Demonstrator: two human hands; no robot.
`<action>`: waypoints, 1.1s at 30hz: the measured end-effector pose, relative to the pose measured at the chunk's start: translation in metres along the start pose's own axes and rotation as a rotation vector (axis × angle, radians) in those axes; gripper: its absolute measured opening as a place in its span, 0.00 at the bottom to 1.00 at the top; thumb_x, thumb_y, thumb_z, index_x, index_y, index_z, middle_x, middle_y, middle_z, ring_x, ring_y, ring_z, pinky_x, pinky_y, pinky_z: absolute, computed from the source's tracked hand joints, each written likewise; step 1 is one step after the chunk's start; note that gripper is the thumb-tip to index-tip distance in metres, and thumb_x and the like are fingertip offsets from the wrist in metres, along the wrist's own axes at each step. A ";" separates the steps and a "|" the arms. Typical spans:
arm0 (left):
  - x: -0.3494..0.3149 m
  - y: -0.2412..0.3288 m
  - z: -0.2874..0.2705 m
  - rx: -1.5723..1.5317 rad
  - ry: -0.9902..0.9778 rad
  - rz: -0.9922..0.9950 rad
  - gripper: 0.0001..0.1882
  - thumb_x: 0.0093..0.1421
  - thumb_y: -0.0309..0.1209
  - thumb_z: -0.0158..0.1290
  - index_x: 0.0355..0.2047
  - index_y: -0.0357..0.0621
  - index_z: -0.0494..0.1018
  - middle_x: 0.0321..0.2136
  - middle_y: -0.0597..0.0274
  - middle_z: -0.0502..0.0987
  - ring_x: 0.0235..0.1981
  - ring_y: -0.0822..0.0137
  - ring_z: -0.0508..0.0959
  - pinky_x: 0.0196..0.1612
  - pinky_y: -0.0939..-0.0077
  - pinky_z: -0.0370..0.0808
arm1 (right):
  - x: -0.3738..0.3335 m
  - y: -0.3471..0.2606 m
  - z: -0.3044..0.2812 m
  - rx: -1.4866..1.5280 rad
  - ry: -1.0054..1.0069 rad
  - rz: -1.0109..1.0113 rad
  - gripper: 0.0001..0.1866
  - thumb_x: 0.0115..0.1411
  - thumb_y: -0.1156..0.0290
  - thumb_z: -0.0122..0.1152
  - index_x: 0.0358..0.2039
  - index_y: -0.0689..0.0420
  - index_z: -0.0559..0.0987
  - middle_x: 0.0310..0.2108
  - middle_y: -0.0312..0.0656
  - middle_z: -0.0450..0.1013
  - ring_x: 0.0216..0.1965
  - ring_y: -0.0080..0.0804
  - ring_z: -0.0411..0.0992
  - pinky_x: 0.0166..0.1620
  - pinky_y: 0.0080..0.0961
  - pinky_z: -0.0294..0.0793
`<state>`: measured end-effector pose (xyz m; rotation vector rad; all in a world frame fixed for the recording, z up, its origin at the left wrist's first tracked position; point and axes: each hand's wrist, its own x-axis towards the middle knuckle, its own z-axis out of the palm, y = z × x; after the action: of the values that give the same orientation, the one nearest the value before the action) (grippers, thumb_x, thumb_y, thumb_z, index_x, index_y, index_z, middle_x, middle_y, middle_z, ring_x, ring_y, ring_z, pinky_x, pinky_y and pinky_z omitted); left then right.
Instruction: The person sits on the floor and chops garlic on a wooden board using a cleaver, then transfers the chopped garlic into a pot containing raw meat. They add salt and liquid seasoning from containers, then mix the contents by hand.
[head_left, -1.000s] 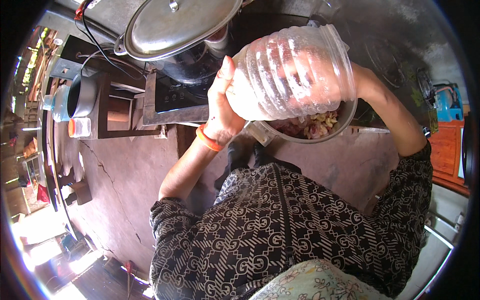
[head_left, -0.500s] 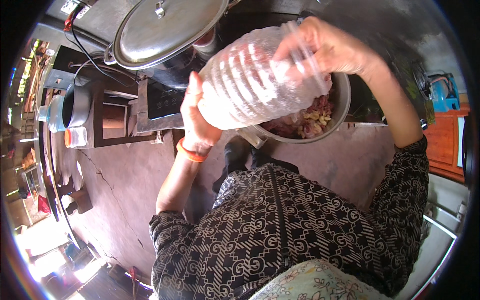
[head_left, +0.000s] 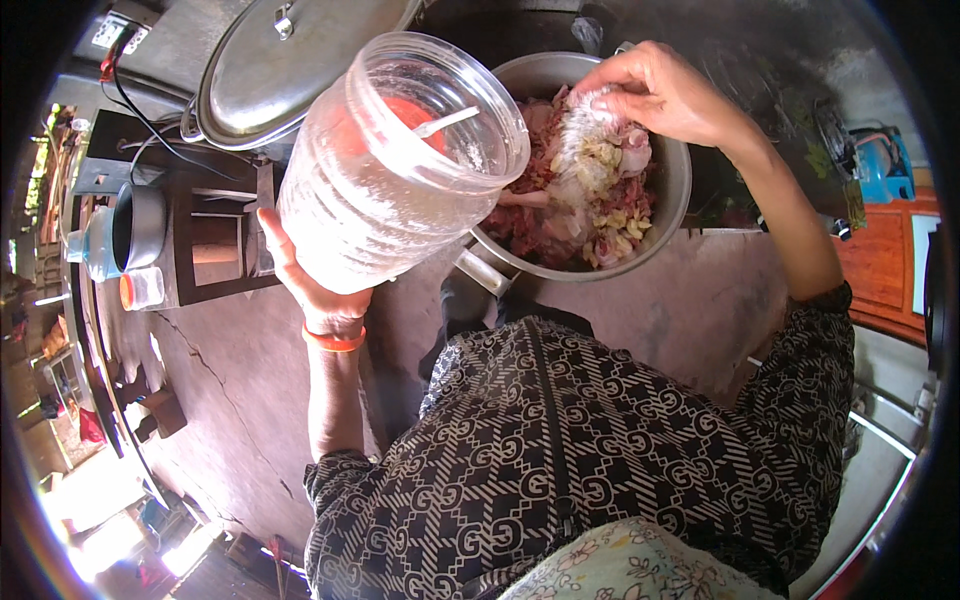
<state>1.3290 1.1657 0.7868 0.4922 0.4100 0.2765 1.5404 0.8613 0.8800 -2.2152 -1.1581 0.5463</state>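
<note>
My left hand [head_left: 318,290] grips a large clear ribbed plastic jar [head_left: 365,215] from its base and side. The jar tilts with its open mouth toward the pot; white grains cling inside, along with an orange-red item and a white handle. Above the metal pot [head_left: 682,195], my right hand [head_left: 670,95] has its fingers drawn together at white granules [head_left: 590,118]. These granules lie over or fall onto raw meat [head_left: 560,225]; the blur hides which. Chopped yellowish pieces [head_left: 612,240] rest on the meat.
A big lidded pot [head_left: 290,70] stands at the far left. Left of me are a wooden frame [head_left: 215,240], a dark pan [head_left: 140,225] and a small orange-capped jar [head_left: 145,288]. Cords [head_left: 150,115] hang from a wall socket. A blue object [head_left: 882,165] sits at the right.
My right hand has come out of the jar and moved over the pot, where white granules now show. My left hand has moved the jar left and turned its mouth upward.
</note>
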 end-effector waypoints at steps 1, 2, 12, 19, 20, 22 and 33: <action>-0.001 -0.001 -0.001 0.012 -0.085 -0.003 0.40 0.62 0.66 0.34 0.63 0.51 0.59 0.54 0.50 0.70 0.39 0.47 0.80 0.16 0.48 0.79 | 0.002 0.003 0.001 -0.049 0.070 -0.061 0.11 0.61 0.80 0.57 0.44 0.65 0.80 0.34 0.40 0.79 0.35 0.20 0.75 0.39 0.21 0.75; -0.002 0.000 -0.002 0.009 -0.103 -0.021 0.40 0.62 0.66 0.33 0.65 0.55 0.56 0.58 0.51 0.66 0.49 0.48 0.76 0.30 0.46 0.82 | 0.003 0.006 0.000 -0.092 0.090 -0.022 0.11 0.62 0.81 0.55 0.44 0.65 0.80 0.34 0.40 0.78 0.35 0.21 0.75 0.39 0.21 0.75; -0.001 0.000 -0.025 -0.252 -0.315 -0.008 0.43 0.60 0.67 0.39 0.64 0.49 0.58 0.60 0.54 0.66 0.56 0.51 0.71 0.51 0.48 0.72 | -0.031 0.003 -0.002 0.033 0.198 0.031 0.09 0.58 0.77 0.60 0.39 0.64 0.82 0.32 0.46 0.80 0.33 0.28 0.77 0.38 0.23 0.76; 0.004 -0.006 -0.023 -0.264 -0.317 -0.034 0.43 0.59 0.67 0.40 0.64 0.49 0.59 0.59 0.54 0.67 0.55 0.51 0.71 0.52 0.47 0.72 | -0.034 0.002 0.017 -0.032 0.097 -0.012 0.10 0.59 0.77 0.62 0.41 0.64 0.81 0.28 0.40 0.78 0.30 0.19 0.75 0.33 0.18 0.76; 0.003 -0.008 -0.023 -0.267 -0.314 -0.044 0.43 0.59 0.67 0.40 0.64 0.49 0.59 0.59 0.54 0.67 0.55 0.51 0.71 0.52 0.47 0.72 | -0.035 0.004 0.017 0.123 0.192 0.005 0.10 0.59 0.77 0.63 0.41 0.64 0.81 0.27 0.39 0.78 0.29 0.18 0.75 0.32 0.17 0.76; 0.003 -0.011 -0.022 -0.263 -0.305 -0.067 0.43 0.59 0.67 0.40 0.63 0.49 0.60 0.59 0.54 0.67 0.55 0.51 0.71 0.52 0.47 0.71 | -0.036 0.005 0.017 0.302 0.419 -0.045 0.06 0.58 0.74 0.65 0.35 0.63 0.81 0.26 0.37 0.77 0.25 0.16 0.73 0.29 0.15 0.74; -0.003 -0.031 -0.012 -0.225 -0.291 -0.257 0.43 0.58 0.68 0.41 0.62 0.48 0.61 0.58 0.54 0.68 0.55 0.51 0.72 0.54 0.46 0.70 | -0.033 -0.007 0.027 0.213 0.509 0.006 0.03 0.56 0.76 0.65 0.29 0.62 0.79 0.27 0.39 0.77 0.28 0.17 0.75 0.29 0.17 0.75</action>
<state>1.3264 1.1429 0.7625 0.2490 0.1522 0.0004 1.5021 0.8450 0.8676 -2.0084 -0.7865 0.0854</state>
